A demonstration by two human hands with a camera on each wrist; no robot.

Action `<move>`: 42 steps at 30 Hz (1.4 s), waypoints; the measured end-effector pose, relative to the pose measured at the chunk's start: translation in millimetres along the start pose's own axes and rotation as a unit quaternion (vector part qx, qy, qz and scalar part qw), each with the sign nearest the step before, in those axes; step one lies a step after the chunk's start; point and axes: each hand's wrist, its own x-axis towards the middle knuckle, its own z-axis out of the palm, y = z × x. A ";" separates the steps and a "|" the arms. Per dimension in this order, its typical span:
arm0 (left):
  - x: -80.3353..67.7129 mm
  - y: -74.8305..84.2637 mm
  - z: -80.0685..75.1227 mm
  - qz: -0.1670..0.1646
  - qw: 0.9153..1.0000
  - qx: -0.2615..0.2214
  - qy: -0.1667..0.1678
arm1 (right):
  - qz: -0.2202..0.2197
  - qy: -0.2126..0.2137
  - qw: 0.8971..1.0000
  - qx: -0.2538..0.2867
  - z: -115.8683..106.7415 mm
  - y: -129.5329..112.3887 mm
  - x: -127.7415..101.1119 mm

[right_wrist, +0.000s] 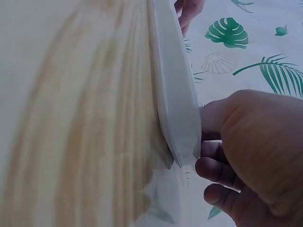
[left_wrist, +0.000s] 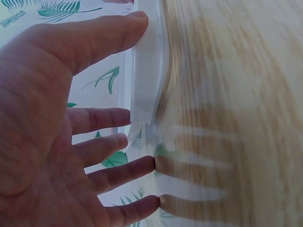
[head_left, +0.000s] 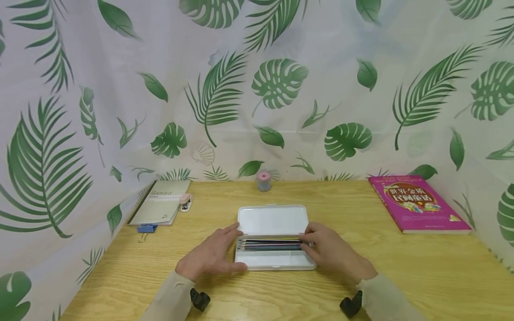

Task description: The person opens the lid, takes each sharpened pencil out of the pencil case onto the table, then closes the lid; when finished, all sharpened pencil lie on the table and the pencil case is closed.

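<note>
On the near middle of the wooden worktop [head_left: 401,267] lay an open white pencil case [head_left: 273,261], its tray toward the person and its lid [head_left: 272,219] folded flat on the far side. The left hand [head_left: 213,256] rested at the tray's left end, fingers straight and slightly spread, the thumb along the near left corner and the fingertips against the left edge. The left wrist view showed the same: the thumb [left_wrist: 109,33] lay on the case's rim [left_wrist: 149,71] while the other fingers reached past its end toward the worktop. The right hand [head_left: 331,249] sat at the tray's right end, fingers bent over the edge and touching the ends of the pencils [head_left: 269,244], a dark bundle lying lengthwise in the tray's far compartment. Whether those fingers actually pinched a pencil could not be made out; the right wrist view showed only the thumb [right_wrist: 213,116] against the case's corner and curled fingers behind it, with the pencils hidden.

Further off, at far left, lay a pale notebook [head_left: 160,207] with a small pink stapler [head_left: 185,201] just beside its right edge and a blue binder clip [head_left: 147,228] at its near edge. A small pink-topped pot [head_left: 263,181] stood at the far middle, and a magenta book [head_left: 417,203] lay at far right, before the leaf-printed backdrop [head_left: 277,84].
</note>
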 end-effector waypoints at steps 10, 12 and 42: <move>2.0 2.7 -2.6 -0.009 1.000 0.000 -0.002 | 0.031 -0.014 0.999 0.028 -4.0 1.7 3.4; 2.1 2.8 -2.7 -0.007 1.000 0.002 0.000 | 0.026 -0.013 0.999 0.025 -5.0 2.7 3.8; -1.0 3.1 -1.4 0.000 1.000 0.000 0.003 | -0.036 -0.021 0.992 -0.122 -5.9 -7.0 6.7</move>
